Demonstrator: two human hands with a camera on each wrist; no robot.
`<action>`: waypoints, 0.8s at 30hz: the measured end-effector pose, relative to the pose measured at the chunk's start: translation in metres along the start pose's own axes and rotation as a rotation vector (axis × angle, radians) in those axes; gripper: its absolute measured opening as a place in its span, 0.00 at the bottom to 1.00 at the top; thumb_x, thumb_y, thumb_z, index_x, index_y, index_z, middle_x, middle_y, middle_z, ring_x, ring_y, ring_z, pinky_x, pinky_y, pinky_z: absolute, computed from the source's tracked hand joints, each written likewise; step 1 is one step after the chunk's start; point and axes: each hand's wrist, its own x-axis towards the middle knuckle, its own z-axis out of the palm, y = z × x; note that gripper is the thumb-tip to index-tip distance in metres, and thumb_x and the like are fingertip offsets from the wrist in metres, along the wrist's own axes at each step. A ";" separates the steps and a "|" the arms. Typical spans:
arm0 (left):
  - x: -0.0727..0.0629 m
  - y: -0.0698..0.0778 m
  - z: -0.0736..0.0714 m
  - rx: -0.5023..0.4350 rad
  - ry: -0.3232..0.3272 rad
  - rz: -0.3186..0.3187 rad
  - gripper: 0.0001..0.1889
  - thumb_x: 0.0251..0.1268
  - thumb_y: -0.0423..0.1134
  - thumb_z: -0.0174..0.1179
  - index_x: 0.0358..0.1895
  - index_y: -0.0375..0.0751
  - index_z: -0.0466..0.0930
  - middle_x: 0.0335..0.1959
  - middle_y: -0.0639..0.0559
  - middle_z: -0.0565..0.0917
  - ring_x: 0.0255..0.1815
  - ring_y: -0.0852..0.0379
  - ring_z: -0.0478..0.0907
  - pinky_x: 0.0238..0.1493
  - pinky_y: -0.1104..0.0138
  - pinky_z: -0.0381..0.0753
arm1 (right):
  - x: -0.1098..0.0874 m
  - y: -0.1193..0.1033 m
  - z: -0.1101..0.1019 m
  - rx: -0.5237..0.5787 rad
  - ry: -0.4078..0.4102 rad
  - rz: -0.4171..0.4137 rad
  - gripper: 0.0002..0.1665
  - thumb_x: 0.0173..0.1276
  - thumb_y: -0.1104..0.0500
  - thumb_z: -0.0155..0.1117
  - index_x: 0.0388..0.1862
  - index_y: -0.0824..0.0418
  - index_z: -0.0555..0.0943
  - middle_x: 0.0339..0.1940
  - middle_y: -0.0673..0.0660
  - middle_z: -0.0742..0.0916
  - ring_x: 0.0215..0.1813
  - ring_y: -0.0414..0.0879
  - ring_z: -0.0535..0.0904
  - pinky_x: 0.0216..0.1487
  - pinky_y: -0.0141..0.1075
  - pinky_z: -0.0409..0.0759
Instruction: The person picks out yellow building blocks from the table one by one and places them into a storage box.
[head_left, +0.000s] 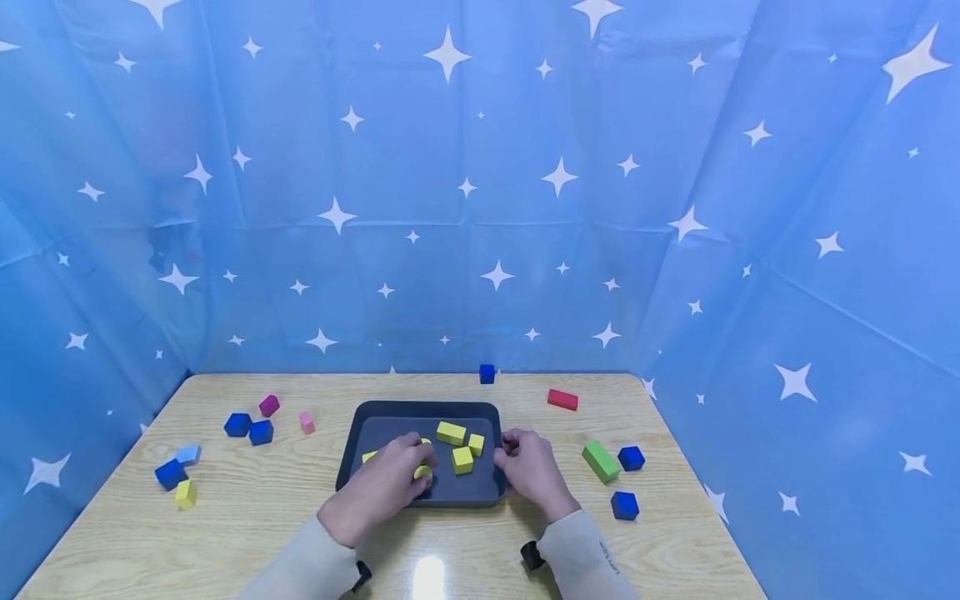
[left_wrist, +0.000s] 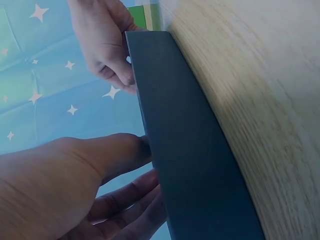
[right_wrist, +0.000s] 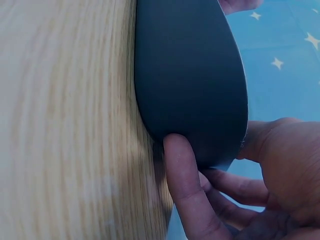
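A dark grey tray sits on the table with several yellow blocks in it, among them a long block and a cube. My left hand reaches over the near wall into the tray's left half. A rounded yellow block shows between its thumb and fingers; whether they pinch it I cannot tell. In the left wrist view the tray wall hides the fingertips. My right hand grips the right end of the tray, thumb over the rim and a finger against the outer wall.
On the left lie blue blocks, a magenta cube, a pink block, a light blue block and a yellow block. Right of the tray are a green block, blue cubes and a red block. One blue cube stands at the back edge.
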 end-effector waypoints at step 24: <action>-0.032 -0.035 -0.045 0.021 0.161 -0.278 0.06 0.80 0.36 0.77 0.53 0.47 0.96 0.49 0.51 0.91 0.39 0.60 0.85 0.37 0.69 0.88 | 0.000 0.000 0.000 0.004 0.002 0.003 0.23 0.85 0.62 0.70 0.74 0.68 0.86 0.51 0.60 0.90 0.39 0.46 0.90 0.29 0.40 0.93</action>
